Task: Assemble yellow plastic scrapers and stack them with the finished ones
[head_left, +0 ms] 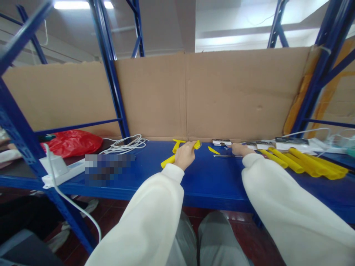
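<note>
My left hand [185, 156] is wrapped round a yellow tube-shaped piece [168, 161], whose ends stick out on both sides of the fist. Just behind that hand lies a yellow T-shaped piece [176, 145]. A flat, pointed yellow piece [213, 150] rests between my two hands. Farther right, my right hand [240, 149] is low over the table with its fingers drawn together; what they hold, if anything, is too small to make out. A thin metal rod [222, 156] lies beside it, one end hidden by the hand. A small black-and-white box [221, 142] stands behind.
Several yellow tubes [313, 162] lie on the right of the blue table [210, 181]. A cardboard panel [222, 96] closes off the back. At left are a white cable coil [126, 144], a power strip [66, 173] and a red plastic bag [76, 142]. Blue posts [111, 74] frame the bench.
</note>
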A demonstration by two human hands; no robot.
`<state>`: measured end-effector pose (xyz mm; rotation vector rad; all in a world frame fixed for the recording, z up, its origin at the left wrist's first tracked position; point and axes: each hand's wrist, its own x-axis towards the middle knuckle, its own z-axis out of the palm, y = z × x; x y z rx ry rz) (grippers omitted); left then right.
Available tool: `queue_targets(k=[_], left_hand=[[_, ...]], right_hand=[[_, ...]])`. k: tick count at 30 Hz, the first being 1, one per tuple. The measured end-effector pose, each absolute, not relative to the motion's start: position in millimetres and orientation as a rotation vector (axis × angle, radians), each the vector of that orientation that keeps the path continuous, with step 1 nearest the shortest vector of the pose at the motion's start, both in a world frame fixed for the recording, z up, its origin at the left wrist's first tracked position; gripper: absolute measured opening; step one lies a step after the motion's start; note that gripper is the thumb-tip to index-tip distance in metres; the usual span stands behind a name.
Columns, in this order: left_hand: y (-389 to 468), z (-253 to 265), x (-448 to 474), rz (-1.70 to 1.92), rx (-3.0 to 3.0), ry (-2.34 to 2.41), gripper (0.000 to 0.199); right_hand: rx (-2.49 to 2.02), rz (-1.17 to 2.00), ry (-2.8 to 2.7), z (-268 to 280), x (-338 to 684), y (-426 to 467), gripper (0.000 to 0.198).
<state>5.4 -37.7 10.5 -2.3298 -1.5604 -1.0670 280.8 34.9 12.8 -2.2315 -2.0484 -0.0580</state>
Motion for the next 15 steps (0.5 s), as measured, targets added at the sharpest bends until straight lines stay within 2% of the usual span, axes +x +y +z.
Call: queue_targets(k=[15], left_hand=[[-34.6, 7.8, 5.7, -1.193, -2.329, -1.491, 0.046]], right_hand=[[-2.169, -0.143, -2.063, -1.3, 281.9, 49.2, 0.034]])
